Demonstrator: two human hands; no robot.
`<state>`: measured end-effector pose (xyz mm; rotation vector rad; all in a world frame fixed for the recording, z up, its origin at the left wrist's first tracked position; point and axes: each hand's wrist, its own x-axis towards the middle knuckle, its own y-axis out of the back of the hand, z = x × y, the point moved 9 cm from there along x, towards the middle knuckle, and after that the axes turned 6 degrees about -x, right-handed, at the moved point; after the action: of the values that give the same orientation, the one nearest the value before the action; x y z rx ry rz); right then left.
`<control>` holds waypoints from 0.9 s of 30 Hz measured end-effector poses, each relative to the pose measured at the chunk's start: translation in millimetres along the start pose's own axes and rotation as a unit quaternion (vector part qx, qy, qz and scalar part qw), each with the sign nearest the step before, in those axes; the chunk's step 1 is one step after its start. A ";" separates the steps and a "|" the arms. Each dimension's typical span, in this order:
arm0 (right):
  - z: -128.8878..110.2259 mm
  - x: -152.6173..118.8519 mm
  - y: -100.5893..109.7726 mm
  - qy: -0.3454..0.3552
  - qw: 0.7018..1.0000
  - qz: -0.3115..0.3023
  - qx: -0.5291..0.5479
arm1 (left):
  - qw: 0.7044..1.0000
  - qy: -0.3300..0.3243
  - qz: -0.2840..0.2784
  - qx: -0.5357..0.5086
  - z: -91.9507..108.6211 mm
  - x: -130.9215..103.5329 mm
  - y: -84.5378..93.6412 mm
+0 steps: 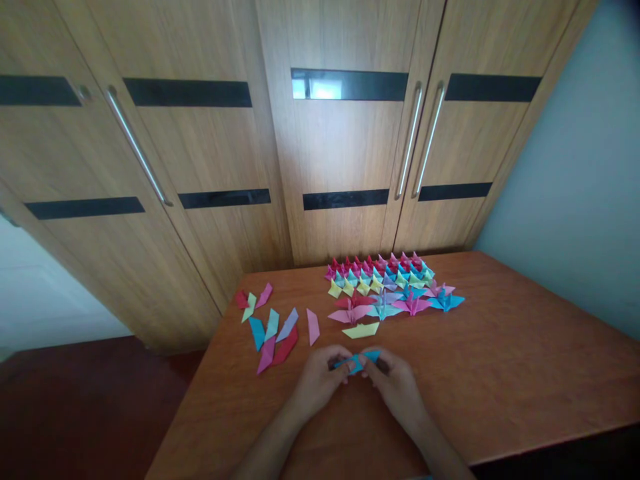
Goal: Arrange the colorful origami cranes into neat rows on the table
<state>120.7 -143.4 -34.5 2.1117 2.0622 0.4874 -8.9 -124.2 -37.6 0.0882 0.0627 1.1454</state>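
Between my two hands is a folded blue paper piece, held just above the table near its front. My left hand pinches its left end, and my right hand grips the right end with the thumb on top. Fingertips cover parts of the paper. Just beyond my hands lies a pale yellow folded paper, with a pink folded strip to its left. Behind the yellow one stand several origami cranes with spread wings, among them a pink crane and a blue crane.
Rows of small folded paper figures stand at the table's back edge. Several loose folded strips, such as a red one, lie on the left of the wooden table. A wooden wardrobe rises behind; a pale wall is right.
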 end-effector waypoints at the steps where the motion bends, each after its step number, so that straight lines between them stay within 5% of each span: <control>1: 0.4 -1.0 3.9 -0.001 1.000 0.014 -0.005 | 1.000 -0.001 0.008 0.005 -1.2 -0.2 1.6; 7: 9.4 3.5 23.6 -0.015 0.998 0.066 -0.016 | 0.999 0.006 0.038 0.004 -2.3 -0.4 7.8; 14: 38.3 29.5 95.0 -0.066 0.981 0.139 -0.118 | 0.999 0.011 0.034 0.020 -2.5 -2.1 5.9; 17: 49.7 36.3 121.0 -0.130 0.929 0.158 -0.307 | 0.998 -0.001 0.028 0.054 2.6 -4.3 2.6; 21: 60.9 39.5 122.5 -0.216 0.846 0.093 -0.479 | 0.995 -0.014 0.022 0.100 9.4 -7.1 -0.7; 27: 56.9 42.8 114.9 -0.218 0.820 0.080 -0.524 | 0.990 -0.022 0.012 0.137 11.1 -8.1 -3.7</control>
<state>248.1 -99.3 -44.6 1.4754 0.9536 0.8126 -7.9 -133.6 -26.9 0.3598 0.1796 1.1521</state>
